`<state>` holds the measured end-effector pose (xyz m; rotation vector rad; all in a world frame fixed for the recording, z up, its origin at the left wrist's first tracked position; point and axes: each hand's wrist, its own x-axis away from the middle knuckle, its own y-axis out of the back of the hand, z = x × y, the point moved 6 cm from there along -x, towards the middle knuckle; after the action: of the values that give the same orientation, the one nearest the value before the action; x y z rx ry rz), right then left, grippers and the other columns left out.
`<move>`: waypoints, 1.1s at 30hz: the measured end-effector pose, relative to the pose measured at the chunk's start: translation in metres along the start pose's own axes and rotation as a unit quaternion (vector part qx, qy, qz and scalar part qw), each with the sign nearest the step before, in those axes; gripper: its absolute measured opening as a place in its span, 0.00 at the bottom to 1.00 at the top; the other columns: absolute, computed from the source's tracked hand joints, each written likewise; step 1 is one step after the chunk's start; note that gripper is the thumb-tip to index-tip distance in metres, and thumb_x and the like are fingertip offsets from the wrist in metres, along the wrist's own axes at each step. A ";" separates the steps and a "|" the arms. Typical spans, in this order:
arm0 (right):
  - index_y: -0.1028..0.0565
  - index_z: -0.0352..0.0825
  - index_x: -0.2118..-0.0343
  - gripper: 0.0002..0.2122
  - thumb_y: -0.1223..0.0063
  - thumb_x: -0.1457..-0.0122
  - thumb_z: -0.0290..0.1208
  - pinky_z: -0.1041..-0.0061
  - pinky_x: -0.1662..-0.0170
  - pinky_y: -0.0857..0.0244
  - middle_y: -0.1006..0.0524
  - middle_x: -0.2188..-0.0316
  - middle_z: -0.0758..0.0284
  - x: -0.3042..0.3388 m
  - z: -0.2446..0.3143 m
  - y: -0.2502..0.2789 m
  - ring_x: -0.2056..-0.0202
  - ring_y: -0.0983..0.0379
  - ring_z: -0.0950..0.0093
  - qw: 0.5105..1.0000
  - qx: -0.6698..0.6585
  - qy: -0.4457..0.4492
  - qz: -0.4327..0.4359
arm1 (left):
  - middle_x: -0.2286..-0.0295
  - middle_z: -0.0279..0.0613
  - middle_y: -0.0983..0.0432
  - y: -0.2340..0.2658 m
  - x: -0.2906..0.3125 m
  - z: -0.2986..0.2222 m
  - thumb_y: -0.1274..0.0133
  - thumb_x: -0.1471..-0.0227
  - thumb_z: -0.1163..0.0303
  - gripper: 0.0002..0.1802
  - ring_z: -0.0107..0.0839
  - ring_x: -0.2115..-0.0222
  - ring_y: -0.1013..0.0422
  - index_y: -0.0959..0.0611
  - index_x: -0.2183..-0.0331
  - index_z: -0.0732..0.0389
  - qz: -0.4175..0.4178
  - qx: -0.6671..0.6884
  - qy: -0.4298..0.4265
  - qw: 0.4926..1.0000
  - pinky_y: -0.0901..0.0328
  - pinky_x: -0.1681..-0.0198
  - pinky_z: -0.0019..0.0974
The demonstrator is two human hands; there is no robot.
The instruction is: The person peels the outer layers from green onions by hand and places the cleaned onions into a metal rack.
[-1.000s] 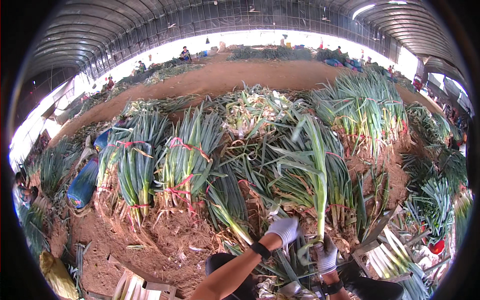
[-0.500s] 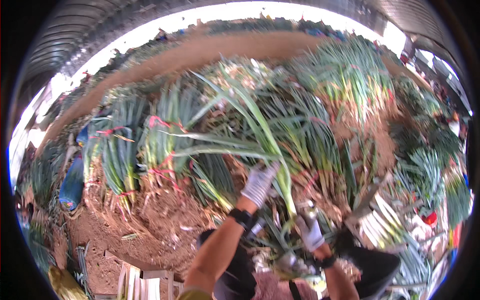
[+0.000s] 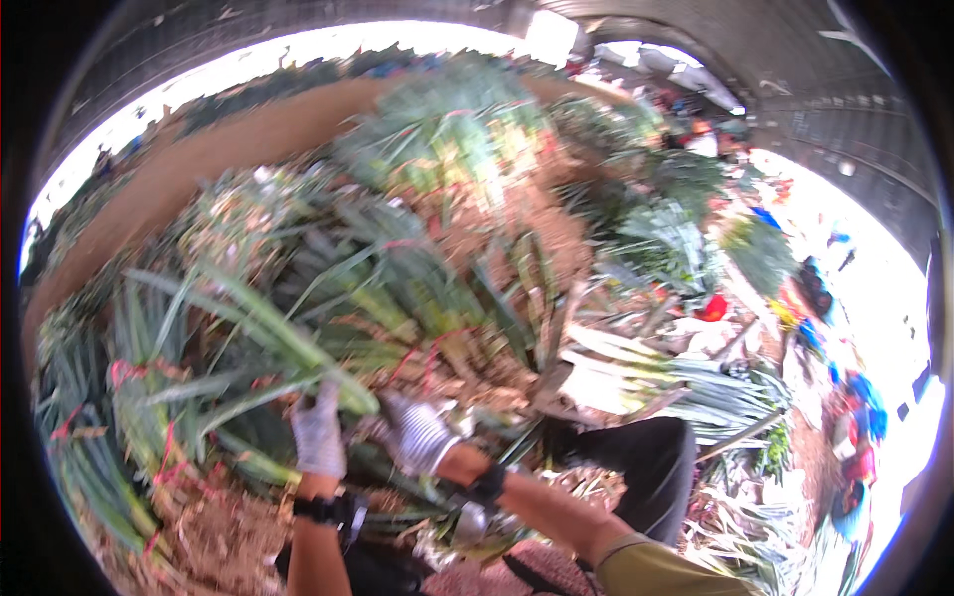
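Note:
My left hand (image 3: 320, 437), in a striped white glove, is closed around a large leek (image 3: 298, 343). Its long green leaves fan out to the upper left, and its lower end points toward my right hand. My right hand (image 3: 422, 434), gloved the same way, is just right of that lower end with its fingers curled in. Blur hides what they grip, if anything. Dark bands circle both wrists. Below and left of my hands lie leek bundles (image 3: 139, 397) tied with pink-red string.
More tied leeks (image 3: 427, 288) lie ahead on soil, with a large upright heap (image 3: 457, 129) behind them. On my right, trimmed leeks (image 3: 656, 377) rest by a wooden frame (image 3: 558, 363). My dark-trousered knee (image 3: 636, 467) is bent beside them. A red object (image 3: 713, 308) sits farther right.
My view has swung to the right, so the scene sits farther left. My right hand has come up from below to beside my left hand. The leek stays in my left hand.

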<state>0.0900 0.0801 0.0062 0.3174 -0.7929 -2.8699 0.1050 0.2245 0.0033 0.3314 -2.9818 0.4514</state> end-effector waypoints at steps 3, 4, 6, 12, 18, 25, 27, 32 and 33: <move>0.35 0.32 0.53 0.26 0.50 0.47 0.49 0.63 0.65 0.34 0.26 0.69 0.52 0.005 -0.021 -0.014 0.67 0.28 0.56 0.999 0.006 0.032 0.001 | 0.72 0.33 0.27 0.009 -0.011 0.012 0.43 0.53 0.57 0.19 0.24 0.74 0.30 0.23 0.64 0.61 -0.022 -0.005 -0.012 1.000 0.33 0.75 0.30; 0.37 0.32 0.51 0.28 0.52 0.46 0.51 0.64 0.64 0.34 0.25 0.69 0.55 0.008 -0.028 -0.021 0.67 0.26 0.61 0.999 -0.004 0.019 0.026 | 0.74 0.33 0.27 0.012 -0.019 0.018 0.42 0.54 0.57 0.18 0.25 0.78 0.29 0.23 0.65 0.60 -0.025 0.048 -0.053 0.997 0.32 0.81 0.31; 0.35 0.30 0.52 0.32 0.61 0.45 0.58 0.76 0.70 0.31 0.24 0.70 0.64 0.018 -0.045 -0.027 0.71 0.25 0.72 0.937 -0.313 -0.082 0.129 | 0.70 0.36 0.29 0.006 -0.025 0.022 0.44 0.53 0.55 0.21 0.28 0.73 0.30 0.27 0.63 0.60 0.037 0.072 -0.030 0.996 0.30 0.72 0.32; 0.28 0.32 0.62 0.27 0.65 0.43 0.56 0.83 0.77 0.35 0.24 0.75 0.69 0.032 -0.013 -0.029 0.77 0.28 0.80 0.777 -0.545 -0.094 0.302 | 0.72 0.39 0.29 0.012 -0.026 0.022 0.46 0.51 0.57 0.18 0.32 0.71 0.30 0.28 0.65 0.61 0.198 0.106 -0.087 0.971 0.31 0.64 0.40; 0.28 0.29 0.58 0.22 0.50 0.45 0.47 0.83 0.71 0.35 0.24 0.70 0.70 0.012 -0.055 -0.013 0.72 0.30 0.83 0.896 -0.387 -0.181 0.124 | 0.66 0.44 0.29 0.000 -0.031 0.039 0.51 0.48 0.59 0.23 0.36 0.65 0.31 0.30 0.55 0.65 0.171 0.156 -0.031 0.972 0.33 0.57 0.38; 0.31 0.26 0.54 0.22 0.47 0.45 0.40 0.81 0.63 0.36 0.25 0.67 0.67 0.007 -0.060 0.003 0.67 0.32 0.82 0.945 -0.295 -0.144 -0.004 | 0.51 0.42 0.37 -0.033 -0.022 0.067 0.64 0.48 0.42 0.34 0.39 0.54 0.37 0.34 0.50 0.60 0.118 0.348 0.072 0.927 0.41 0.51 0.43; 0.32 0.26 0.53 0.22 0.47 0.45 0.39 0.81 0.64 0.35 0.25 0.67 0.67 0.006 -0.061 0.005 0.68 0.32 0.82 0.937 -0.311 -0.157 0.000 | 0.52 0.41 0.37 -0.035 -0.021 0.071 0.64 0.55 0.30 0.44 0.40 0.55 0.38 0.33 0.51 0.60 0.157 0.378 0.072 0.909 0.41 0.52 0.46; 0.31 0.37 0.52 0.20 0.50 0.45 0.43 0.73 0.66 0.34 0.23 0.69 0.62 0.009 -0.011 0.019 0.70 0.27 0.64 0.995 0.073 -0.017 0.060 | 0.69 0.40 0.27 -0.032 -0.018 0.073 0.40 0.56 0.65 0.23 0.33 0.68 0.29 0.29 0.58 0.60 0.007 0.186 0.066 0.980 0.30 0.66 0.33; 0.34 0.42 0.48 0.26 0.51 0.48 0.50 0.70 0.63 0.34 0.24 0.67 0.56 0.008 -0.017 0.027 0.67 0.27 0.59 0.971 0.167 -0.015 0.173 | 0.70 0.41 0.27 -0.037 -0.012 0.066 0.41 0.55 0.65 0.21 0.34 0.69 0.28 0.28 0.60 0.60 0.062 0.217 0.108 0.968 0.30 0.67 0.35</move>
<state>0.0888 0.0471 0.0051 0.1510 -1.2064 -2.4191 0.1205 0.1725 -0.0513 0.1164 -2.6778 1.0835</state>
